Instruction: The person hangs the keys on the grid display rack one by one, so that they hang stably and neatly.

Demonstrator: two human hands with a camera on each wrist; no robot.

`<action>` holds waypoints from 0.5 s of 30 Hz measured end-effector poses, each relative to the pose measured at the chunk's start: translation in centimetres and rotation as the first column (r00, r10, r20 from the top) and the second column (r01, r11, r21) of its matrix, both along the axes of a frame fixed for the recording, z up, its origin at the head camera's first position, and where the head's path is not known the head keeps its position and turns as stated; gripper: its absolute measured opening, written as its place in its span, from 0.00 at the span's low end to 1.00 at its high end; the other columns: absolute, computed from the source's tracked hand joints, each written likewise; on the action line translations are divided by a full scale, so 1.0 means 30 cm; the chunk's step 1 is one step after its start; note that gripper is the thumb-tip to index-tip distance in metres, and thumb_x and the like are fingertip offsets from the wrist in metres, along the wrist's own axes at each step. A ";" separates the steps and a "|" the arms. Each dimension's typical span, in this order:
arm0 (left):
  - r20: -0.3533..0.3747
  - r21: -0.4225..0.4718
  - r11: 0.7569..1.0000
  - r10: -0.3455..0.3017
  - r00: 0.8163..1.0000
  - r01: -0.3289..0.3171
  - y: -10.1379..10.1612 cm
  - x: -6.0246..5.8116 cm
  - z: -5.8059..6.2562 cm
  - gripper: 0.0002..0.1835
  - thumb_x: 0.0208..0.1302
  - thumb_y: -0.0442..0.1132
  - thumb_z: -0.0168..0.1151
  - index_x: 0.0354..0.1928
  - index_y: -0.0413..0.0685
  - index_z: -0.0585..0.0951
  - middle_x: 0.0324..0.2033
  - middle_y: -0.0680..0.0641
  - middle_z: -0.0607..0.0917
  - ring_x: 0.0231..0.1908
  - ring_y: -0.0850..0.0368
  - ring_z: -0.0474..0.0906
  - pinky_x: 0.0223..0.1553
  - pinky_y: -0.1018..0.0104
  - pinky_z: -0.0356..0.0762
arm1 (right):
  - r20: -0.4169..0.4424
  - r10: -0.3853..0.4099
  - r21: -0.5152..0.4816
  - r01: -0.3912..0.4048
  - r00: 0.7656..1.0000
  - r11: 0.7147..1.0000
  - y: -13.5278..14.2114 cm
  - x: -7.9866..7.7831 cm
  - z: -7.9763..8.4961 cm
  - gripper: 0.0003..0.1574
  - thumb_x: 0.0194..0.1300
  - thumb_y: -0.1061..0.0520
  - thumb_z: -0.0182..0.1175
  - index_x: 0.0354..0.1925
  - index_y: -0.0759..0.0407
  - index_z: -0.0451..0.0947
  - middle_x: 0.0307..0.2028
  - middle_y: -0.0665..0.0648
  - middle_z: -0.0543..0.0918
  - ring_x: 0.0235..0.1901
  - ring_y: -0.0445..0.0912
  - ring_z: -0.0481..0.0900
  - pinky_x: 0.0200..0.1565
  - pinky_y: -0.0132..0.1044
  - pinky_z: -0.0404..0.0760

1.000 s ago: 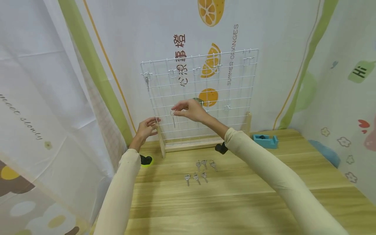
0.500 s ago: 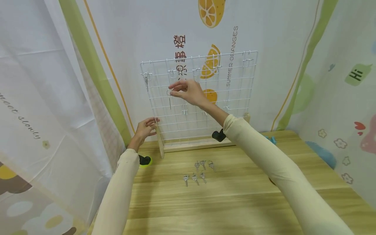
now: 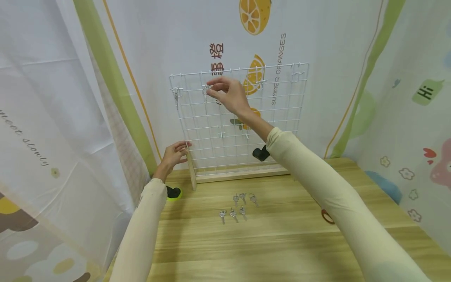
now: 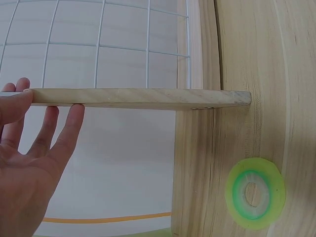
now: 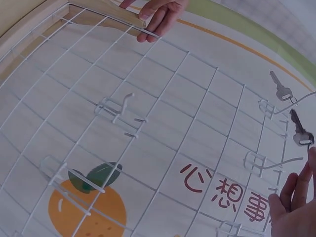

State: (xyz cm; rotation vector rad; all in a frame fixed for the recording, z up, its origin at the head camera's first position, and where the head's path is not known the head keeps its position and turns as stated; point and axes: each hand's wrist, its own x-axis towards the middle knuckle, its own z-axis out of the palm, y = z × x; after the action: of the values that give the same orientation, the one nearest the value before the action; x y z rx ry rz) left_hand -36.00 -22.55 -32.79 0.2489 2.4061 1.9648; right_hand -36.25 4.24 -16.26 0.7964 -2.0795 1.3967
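Observation:
In the head view my right hand (image 3: 230,94) is raised to the upper left of a white wire grid rack, pinching a silver key (image 5: 301,137) by its ring. The key hangs down beside the tip of a white hook (image 5: 279,164) on the grid. Another key (image 5: 280,90) hangs from the neighbouring hook at the rack's left edge. My left hand (image 3: 172,156) grips the top of the rack's left wooden upright (image 4: 138,96), thumb on one side and fingers on the other. Several more keys (image 3: 233,214) lie in two rows on the table.
More white hooks (image 3: 260,83) stick out from the grid. A yellow-green tape roll (image 4: 230,193) lies beside the rack's wooden base (image 3: 243,176). A red loop (image 3: 327,217) shows partly from under the right forearm. Printed curtains (image 3: 134,47) hang around the table.
My right hand has risen with the key from mid-grid to the second upper hook. My left hand has stayed on the upright.

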 end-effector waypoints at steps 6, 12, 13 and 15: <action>0.008 -0.009 1.000 0.005 1.000 -0.005 -0.005 0.006 0.003 0.26 0.77 0.25 0.52 0.74 0.32 0.67 0.73 0.35 0.70 0.74 0.38 0.63 0.66 0.37 0.73 | 0.010 -0.076 -0.028 0.077 0.997 0.997 -0.021 -0.008 0.030 0.16 0.68 0.57 0.72 0.53 0.59 0.86 0.40 0.58 0.91 0.40 0.44 0.87 0.35 0.29 0.77; 0.021 -0.007 1.000 -0.004 1.000 0.005 -0.002 0.008 0.005 0.26 0.78 0.26 0.51 0.75 0.31 0.66 0.73 0.34 0.70 0.75 0.38 0.62 0.67 0.36 0.71 | 0.052 -0.157 -0.004 0.158 0.986 0.987 -0.034 -0.010 0.041 0.15 0.68 0.56 0.72 0.51 0.59 0.86 0.41 0.58 0.91 0.41 0.44 0.87 0.34 0.27 0.79; 0.022 -0.004 1.000 -0.003 1.000 0.003 -0.001 0.008 0.006 0.26 0.78 0.26 0.51 0.75 0.31 0.66 0.73 0.34 0.70 0.75 0.38 0.62 0.67 0.36 0.71 | 0.053 -0.170 0.003 0.170 0.984 0.985 -0.037 -0.010 0.042 0.14 0.68 0.56 0.72 0.49 0.60 0.86 0.41 0.58 0.91 0.41 0.44 0.87 0.34 0.27 0.79; 0.021 0.000 1.000 0.004 1.000 -0.004 -0.002 0.007 0.008 0.26 0.77 0.26 0.51 0.75 0.31 0.67 0.73 0.34 0.70 0.75 0.38 0.62 0.67 0.36 0.71 | 0.050 -0.194 0.019 0.193 0.980 0.981 -0.043 -0.011 0.044 0.12 0.68 0.56 0.72 0.47 0.59 0.85 0.41 0.58 0.91 0.40 0.44 0.87 0.34 0.27 0.78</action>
State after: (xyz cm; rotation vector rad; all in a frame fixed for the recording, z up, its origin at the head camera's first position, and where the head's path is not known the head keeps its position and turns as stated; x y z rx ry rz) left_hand -35.78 -22.59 -32.56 0.2219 2.3960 1.9588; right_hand -36.57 2.94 -14.95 0.5511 -2.1449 1.3100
